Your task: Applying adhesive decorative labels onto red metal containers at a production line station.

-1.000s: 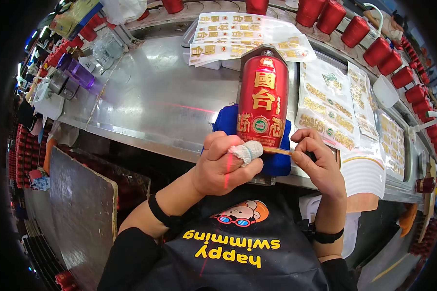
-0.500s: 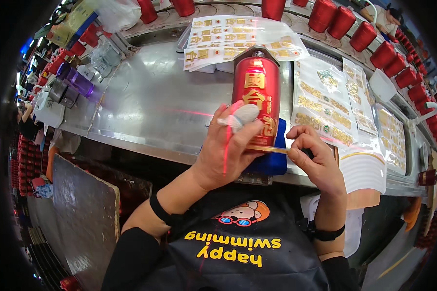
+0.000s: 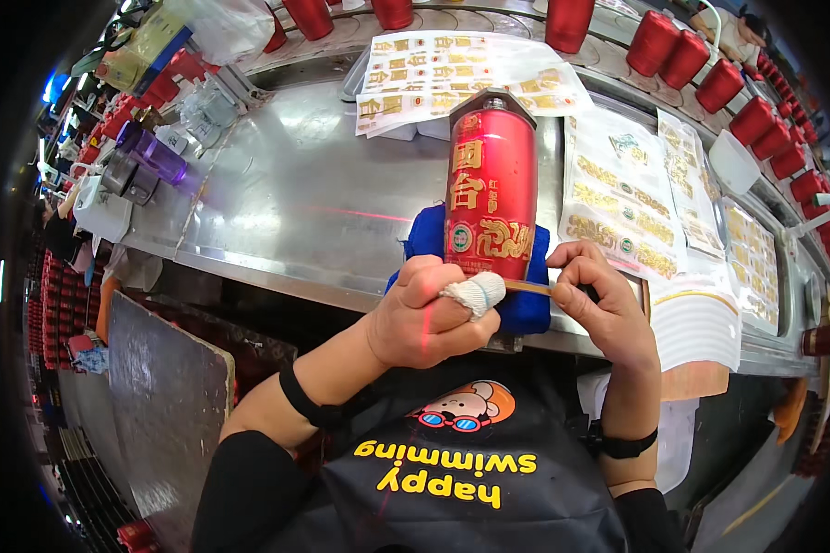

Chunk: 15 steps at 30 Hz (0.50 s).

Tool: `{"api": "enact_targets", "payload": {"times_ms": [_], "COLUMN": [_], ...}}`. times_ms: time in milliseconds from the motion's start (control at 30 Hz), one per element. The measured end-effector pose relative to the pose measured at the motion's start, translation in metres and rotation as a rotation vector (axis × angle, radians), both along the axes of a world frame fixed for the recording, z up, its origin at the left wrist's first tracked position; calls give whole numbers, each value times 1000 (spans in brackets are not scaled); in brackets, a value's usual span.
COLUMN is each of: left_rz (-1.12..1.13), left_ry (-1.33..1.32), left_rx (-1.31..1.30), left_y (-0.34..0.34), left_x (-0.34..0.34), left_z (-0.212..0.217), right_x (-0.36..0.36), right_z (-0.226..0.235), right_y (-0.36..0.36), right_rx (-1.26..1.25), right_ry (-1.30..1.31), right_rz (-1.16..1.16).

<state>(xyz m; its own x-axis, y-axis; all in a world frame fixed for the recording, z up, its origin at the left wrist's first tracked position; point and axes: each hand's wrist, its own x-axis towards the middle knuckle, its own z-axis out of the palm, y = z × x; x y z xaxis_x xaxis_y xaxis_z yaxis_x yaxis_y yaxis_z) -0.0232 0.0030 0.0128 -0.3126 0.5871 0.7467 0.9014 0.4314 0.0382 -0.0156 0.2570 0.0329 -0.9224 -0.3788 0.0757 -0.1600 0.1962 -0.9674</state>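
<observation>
A red bottle (image 3: 492,184) with raised gold characters and a dark angular cap lies on a folded blue cloth (image 3: 526,309), its cap pointing away from me. My left hand (image 3: 429,313) is closed against the bottle's base; a white knit cover (image 3: 475,295) wraps one finger. What its curled fingers hold, if anything, is hidden. At the base's right side my right hand (image 3: 604,300) pinches the end of a thin gold-tan strip (image 3: 528,288) between thumb and forefinger. The strip runs along the bottle's bottom edge toward my left hand.
Sheets of gold stickers (image 3: 452,74) lie behind the bottle, with more sticker sheets (image 3: 622,203) to its right. White curved sheets (image 3: 696,323) hang at the table's right front edge. Red bottles (image 3: 650,44) line a conveyor at the back. A purple cup (image 3: 157,157) stands left.
The bottle has turned about its length, so its large characters sit farther left. My left hand has drawn back from its front to the base and curled tighter. My right hand stays nearly still.
</observation>
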Motion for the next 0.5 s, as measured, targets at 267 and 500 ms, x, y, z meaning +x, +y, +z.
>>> {"api": "enact_targets", "payload": {"times_ms": [267,500], "left_rz": [-43,-29], "left_ry": [168,39], "left_rx": [-121,48], "left_y": [12,6], "left_x": [-14,-10], "left_z": [8,-2], "right_x": [-1,-5], "right_z": [-5,-11], "right_y": [1,-1], "right_rx": [-12,-3], "right_ry": [19,51], "right_rz": [-18,10]}}
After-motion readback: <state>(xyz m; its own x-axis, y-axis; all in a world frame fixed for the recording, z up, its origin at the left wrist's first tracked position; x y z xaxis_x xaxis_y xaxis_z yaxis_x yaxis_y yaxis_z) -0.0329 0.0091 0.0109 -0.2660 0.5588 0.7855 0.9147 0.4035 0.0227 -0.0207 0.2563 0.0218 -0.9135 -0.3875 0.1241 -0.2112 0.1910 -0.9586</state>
